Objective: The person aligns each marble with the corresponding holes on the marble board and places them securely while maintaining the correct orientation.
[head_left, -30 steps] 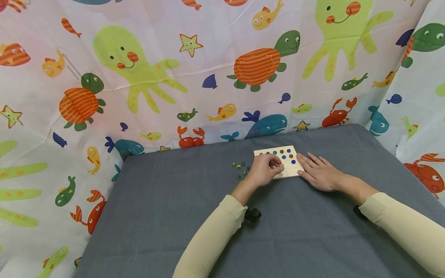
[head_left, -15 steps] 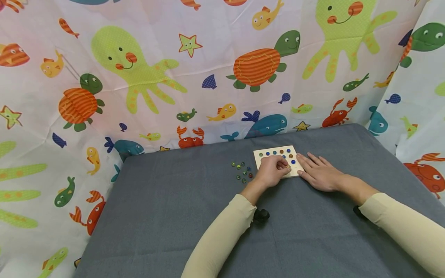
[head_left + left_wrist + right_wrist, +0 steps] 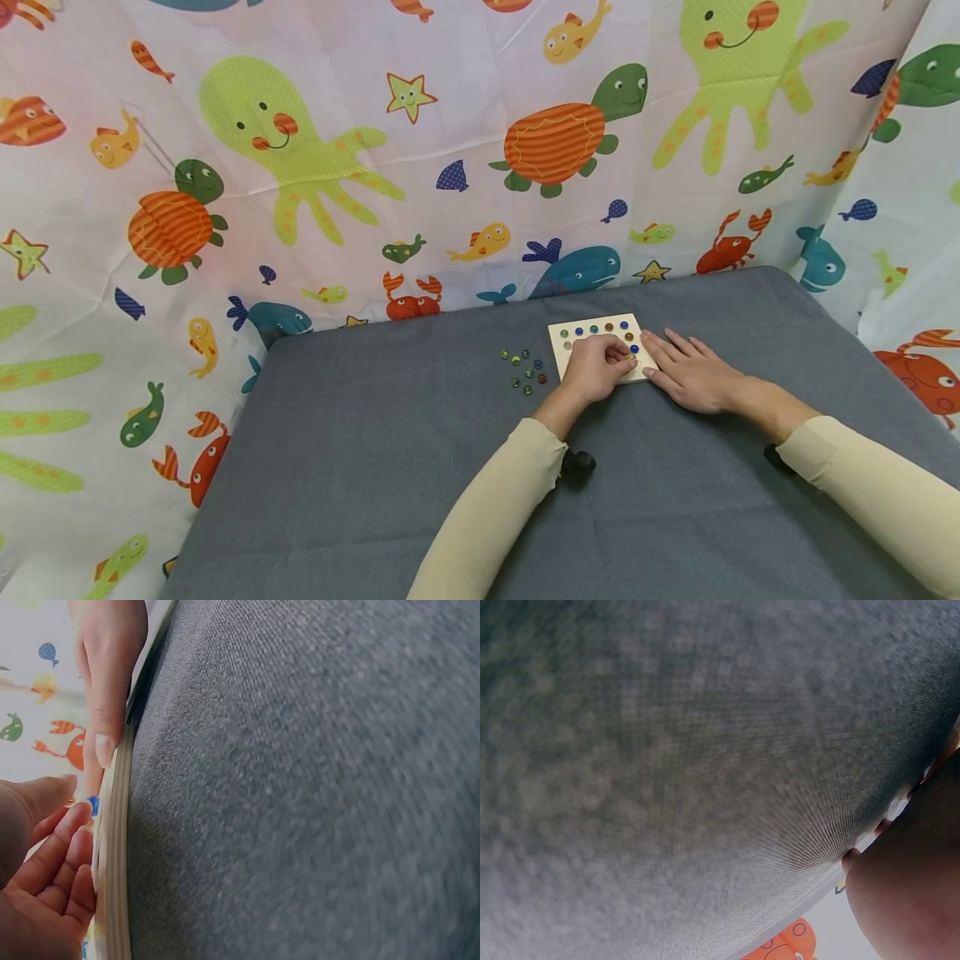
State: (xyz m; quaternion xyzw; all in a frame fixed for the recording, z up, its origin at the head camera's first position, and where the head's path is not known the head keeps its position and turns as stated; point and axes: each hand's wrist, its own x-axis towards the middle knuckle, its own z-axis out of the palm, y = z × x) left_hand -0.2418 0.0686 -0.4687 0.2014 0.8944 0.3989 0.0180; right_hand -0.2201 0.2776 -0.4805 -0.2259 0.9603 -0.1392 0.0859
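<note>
A pale wooden board (image 3: pixel 564 363) with marbles set in rows lies on the grey cloth in the head view. My left hand (image 3: pixel 595 367) reaches over its front part and pinches a small amber marble (image 3: pixel 632 357) between thumb and fingertips, near the board's right side. Just behind those fingertips sits a blue marble (image 3: pixel 634 349). My right hand (image 3: pixel 693 377) lies flat with fingers spread, its fingertips touching the board's right edge. In the left wrist view the board's layered edge (image 3: pixel 114 847) runs beside the left fingers. The left hand hides part of the board.
Several loose marbles (image 3: pixel 516 361), mostly green with a red and a blue one, lie left of the board. Grey cloth (image 3: pixel 360 467) covers the table. A curtain (image 3: pixel 450 208) printed with sea animals hangs behind the table.
My left hand has moved right across the board with the amber marble, uncovering the left-hand marbles and the loose ones. The right hand has stayed in place.
</note>
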